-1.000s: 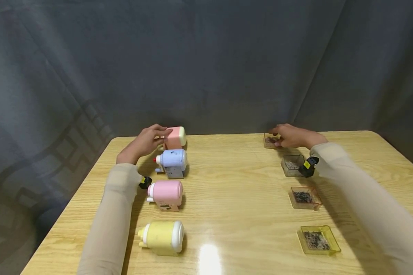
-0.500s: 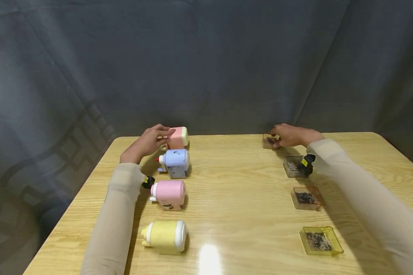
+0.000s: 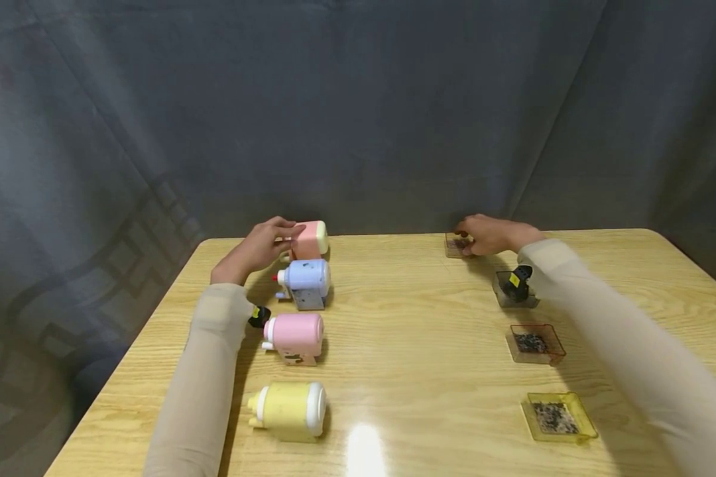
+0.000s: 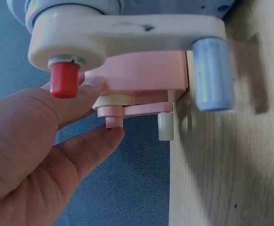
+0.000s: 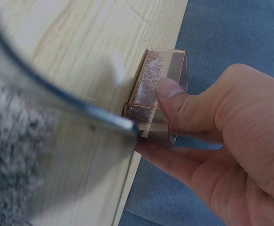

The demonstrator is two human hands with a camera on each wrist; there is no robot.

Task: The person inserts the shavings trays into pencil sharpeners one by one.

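Hands reach to the far edge of the wooden table [image 3: 406, 344]: from the head view, the left hand [image 3: 256, 248] grips the peach sharpener [image 3: 307, 240], farthest in a row behind the blue sharpener [image 3: 304, 279]; the right hand [image 3: 489, 235] holds a small brown tray [image 3: 453, 245], well to the right of the peach sharpener. At the left wrist, fingers [image 4: 87, 150] pinch its crank knob [image 4: 112, 113]. At the right wrist, thumb [image 5: 174, 101] and fingers clamp the tray [image 5: 153, 89] of shavings at the table's edge.
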